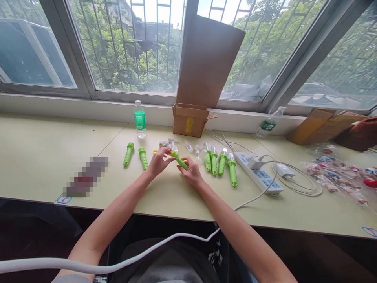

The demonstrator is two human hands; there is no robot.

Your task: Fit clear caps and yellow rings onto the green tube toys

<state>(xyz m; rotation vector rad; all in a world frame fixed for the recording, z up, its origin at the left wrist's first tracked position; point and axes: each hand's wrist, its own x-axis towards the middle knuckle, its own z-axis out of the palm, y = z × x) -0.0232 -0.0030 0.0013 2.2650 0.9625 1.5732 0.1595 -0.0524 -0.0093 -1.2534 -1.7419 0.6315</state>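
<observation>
In the head view my right hand (192, 173) is wrapped round the lower part of a green toy-torch handle (180, 160), held at a tilt above the table. My left hand (160, 162) pinches at its upper end, where a bit of yellow shows; the fingertips hide the detail. A yellow ring-like piece (155, 152) shows just beside my left hand. Two green handles without clear tops, one (128, 154) and another (143, 158), lie to the left. Several green handles with clear tops (223, 161) lie in a row to the right. Loose clear caps (188, 146) lie beyond my hands.
A white power strip (262, 173) with plugs and cables stands on the right. Bagged small items (338, 173) spread farther right. A bottle (140, 120) and a cardboard box (190, 121) stand at the back. A white cable (176, 235) crosses before my body.
</observation>
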